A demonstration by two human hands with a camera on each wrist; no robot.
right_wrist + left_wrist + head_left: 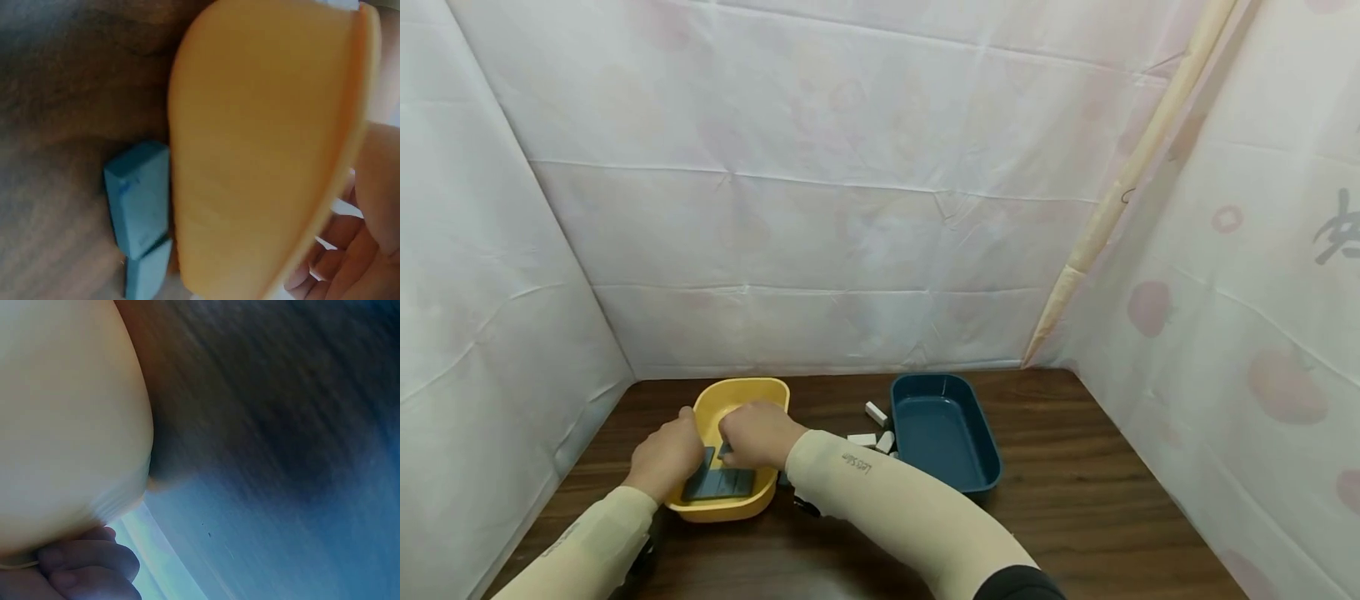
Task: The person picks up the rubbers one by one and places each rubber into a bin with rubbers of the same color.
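Note:
A yellow tray [741, 508] stands at the left of the table, with flat blue-grey blocks [730, 483] lying in its near end. My left hand [664, 457] grips the tray's left rim, its thumb side up; bent fingers [94, 569] show beside a pale wall in the left wrist view. Inside the tray, my right hand [760, 435] pinches a small blue-grey block [725, 450], its fingers curled. The right wrist view shows the tray's outer wall [256, 137], partly hiding that hand's fingers. Two blue-grey blocks [144, 200] lie against the tray's outside.
To the right stands a dark blue tray [943, 442] with its bottom showing. Several white blocks [876, 414] lie beside its left wall. A brown wooden table [1075, 500] carries everything, and white cloth [850, 250] hangs at the back and both sides.

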